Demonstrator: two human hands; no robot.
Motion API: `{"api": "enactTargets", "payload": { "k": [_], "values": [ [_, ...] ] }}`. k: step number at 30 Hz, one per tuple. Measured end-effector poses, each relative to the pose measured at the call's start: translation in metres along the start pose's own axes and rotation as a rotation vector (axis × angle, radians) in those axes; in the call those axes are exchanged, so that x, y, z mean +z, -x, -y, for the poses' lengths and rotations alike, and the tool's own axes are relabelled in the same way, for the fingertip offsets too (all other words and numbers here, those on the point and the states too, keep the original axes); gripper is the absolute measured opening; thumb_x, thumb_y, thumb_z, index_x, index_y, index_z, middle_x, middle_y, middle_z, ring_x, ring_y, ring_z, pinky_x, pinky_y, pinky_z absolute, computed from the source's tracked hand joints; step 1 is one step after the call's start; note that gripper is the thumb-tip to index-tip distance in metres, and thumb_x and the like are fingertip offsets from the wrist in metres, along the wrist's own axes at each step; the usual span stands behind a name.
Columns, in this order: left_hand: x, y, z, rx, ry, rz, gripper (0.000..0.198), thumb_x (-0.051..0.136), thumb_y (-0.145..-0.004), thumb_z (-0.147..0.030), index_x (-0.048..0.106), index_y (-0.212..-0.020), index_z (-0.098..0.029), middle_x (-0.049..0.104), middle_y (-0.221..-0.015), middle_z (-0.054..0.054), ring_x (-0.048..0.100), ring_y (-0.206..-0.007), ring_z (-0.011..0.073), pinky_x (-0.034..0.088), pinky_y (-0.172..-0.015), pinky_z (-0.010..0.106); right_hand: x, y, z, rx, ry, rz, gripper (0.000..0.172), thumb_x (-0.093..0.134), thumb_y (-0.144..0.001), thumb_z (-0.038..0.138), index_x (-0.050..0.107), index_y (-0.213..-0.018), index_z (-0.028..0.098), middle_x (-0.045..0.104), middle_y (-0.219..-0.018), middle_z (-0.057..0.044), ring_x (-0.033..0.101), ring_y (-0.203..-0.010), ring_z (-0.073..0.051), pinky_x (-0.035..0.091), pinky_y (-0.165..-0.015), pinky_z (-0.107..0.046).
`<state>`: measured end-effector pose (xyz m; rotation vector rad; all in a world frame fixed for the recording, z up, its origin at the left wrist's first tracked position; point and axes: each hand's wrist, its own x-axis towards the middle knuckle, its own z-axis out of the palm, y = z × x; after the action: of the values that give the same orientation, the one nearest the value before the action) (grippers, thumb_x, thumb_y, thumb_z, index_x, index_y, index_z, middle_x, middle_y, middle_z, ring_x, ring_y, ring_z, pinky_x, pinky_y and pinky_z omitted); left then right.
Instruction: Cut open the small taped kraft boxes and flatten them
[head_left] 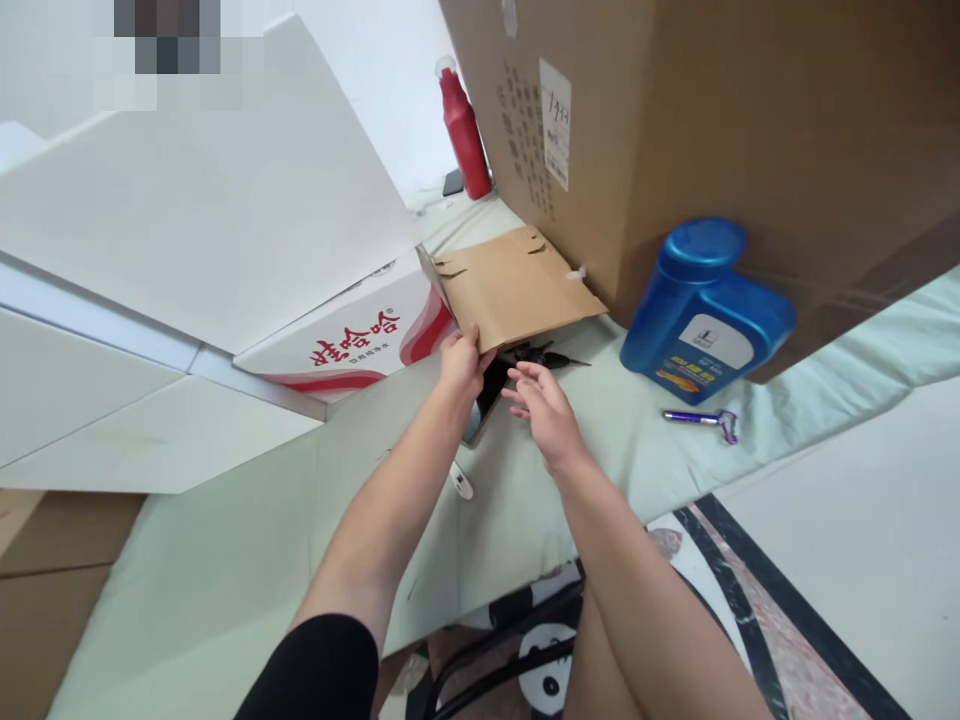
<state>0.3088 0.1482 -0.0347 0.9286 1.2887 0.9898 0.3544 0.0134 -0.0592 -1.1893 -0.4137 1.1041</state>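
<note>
My left hand (463, 365) pinches the near left corner of a brown cardboard piece (517, 290), which looks like a flat box or folded sheet with a few dark marks on top. Its near edge is lifted off the cloth. Just right of it, my right hand (547, 412) is held with fingers apart and nothing in it. Between the hands, partly under the cardboard, lies a dark, flat phone-like object (489, 400). Small black items (551, 358) lie beyond my right fingertips; their kind is unclear. A white stick (462, 481), resembling a thermometer, lies below my left wrist.
A blue jug (705, 315) stands right, with a purple-handled tool (694, 417) before it. Behind rises a large cardboard carton (592, 120); a red bottle (465, 135) stands beside it. At left are a white-and-red box (352, 345) and white panels (202, 210). Pale green cloth (247, 520) covers the surface.
</note>
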Motion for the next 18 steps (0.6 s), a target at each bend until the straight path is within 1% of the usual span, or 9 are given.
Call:
{"api": "enactTargets", "payload": {
  "k": [2,4,5,7,9,11,13,15,18],
  "values": [
    [0.008,-0.010,-0.002,0.019,-0.163,-0.035,0.010,0.060,-0.094,-0.025,0.058,-0.087,-0.020,0.071,-0.086,0.004,0.072,-0.079,0.0141,0.059,-0.070,0.023,0.001,-0.001,0.000,0.019,0.026,0.006,0.037,0.057,-0.082,0.045,0.058,-0.113,0.026,0.069,-0.131,-0.008,0.073,-0.097,-0.020,0.055,-0.081,-0.034],
    [0.009,-0.018,-0.005,0.052,-0.378,-0.049,0.012,0.065,-0.089,-0.028,0.059,-0.082,-0.020,0.072,-0.083,0.007,0.074,-0.083,0.0209,0.059,-0.070,0.029,0.000,-0.002,0.000,0.024,0.055,0.006,0.035,0.055,-0.082,0.046,0.058,-0.110,0.025,0.070,-0.127,-0.008,0.073,-0.093,-0.019,0.055,-0.082,-0.034],
    [0.006,-0.020,-0.008,0.081,-0.496,-0.051,0.016,0.068,-0.085,-0.030,0.060,-0.077,-0.020,0.072,-0.081,0.010,0.075,-0.088,0.0254,0.059,-0.071,0.032,-0.001,-0.002,0.000,0.021,0.072,0.007,0.034,0.055,-0.082,0.046,0.059,-0.108,0.025,0.070,-0.125,-0.007,0.073,-0.092,-0.018,0.055,-0.082,-0.034],
    [-0.006,-0.023,-0.016,0.168,-0.725,-0.055,0.023,0.074,-0.078,-0.032,0.058,-0.065,-0.020,0.073,-0.083,0.015,0.072,-0.103,0.0341,0.057,-0.081,0.038,-0.003,-0.002,0.001,0.010,0.109,0.013,0.034,0.055,-0.081,0.048,0.059,-0.105,0.024,0.069,-0.121,-0.006,0.073,-0.091,-0.018,0.055,-0.082,-0.033],
    [-0.026,-0.022,-0.025,0.266,-0.922,-0.058,0.029,0.072,-0.077,-0.036,0.055,-0.059,-0.021,0.074,-0.088,0.017,0.066,-0.116,0.0381,0.052,-0.091,0.041,-0.005,-0.001,0.000,-0.001,0.154,0.028,0.035,0.054,-0.081,0.050,0.060,-0.103,0.024,0.070,-0.118,-0.006,0.073,-0.088,-0.017,0.055,-0.077,-0.032],
    [-0.054,-0.015,-0.030,0.338,-1.077,-0.042,0.032,0.067,-0.080,-0.040,0.054,-0.058,-0.022,0.074,-0.087,0.015,0.066,-0.113,0.0368,0.049,-0.092,0.040,-0.005,0.001,-0.002,-0.014,0.208,0.050,0.036,0.053,-0.081,0.052,0.060,-0.101,0.024,0.070,-0.113,-0.005,0.073,-0.084,-0.017,0.054,-0.074,-0.032],
    [-0.088,-0.003,-0.029,0.379,-1.191,-0.024,0.032,0.061,-0.085,-0.041,0.056,-0.060,-0.021,0.073,-0.081,0.011,0.068,-0.102,0.0320,0.047,-0.087,0.036,-0.004,0.005,-0.006,-0.039,0.275,0.078,0.034,0.053,-0.081,0.052,0.059,-0.099,0.023,0.071,-0.110,-0.005,0.073,-0.082,-0.017,0.055,-0.074,-0.033],
    [-0.129,0.012,-0.022,0.385,-1.268,-0.026,0.031,0.057,-0.088,-0.039,0.057,-0.063,-0.021,0.071,-0.076,0.007,0.067,-0.090,0.0265,0.045,-0.081,0.033,0.000,0.010,-0.012,-0.080,0.358,0.110,0.032,0.052,-0.082,0.049,0.059,-0.098,0.023,0.071,-0.110,-0.005,0.073,-0.084,-0.018,0.055,-0.078,-0.036],
    [-0.202,0.035,-0.004,0.316,-1.342,-0.069,0.032,0.055,-0.092,-0.035,0.058,-0.065,-0.019,0.066,-0.069,0.004,0.064,-0.077,0.0208,0.044,-0.074,0.031,0.011,0.024,-0.025,-0.156,0.515,0.177,0.030,0.051,-0.084,0.046,0.061,-0.100,0.023,0.073,-0.105,-0.007,0.073,-0.090,-0.022,0.054,-0.084,-0.040]
  ]
}}
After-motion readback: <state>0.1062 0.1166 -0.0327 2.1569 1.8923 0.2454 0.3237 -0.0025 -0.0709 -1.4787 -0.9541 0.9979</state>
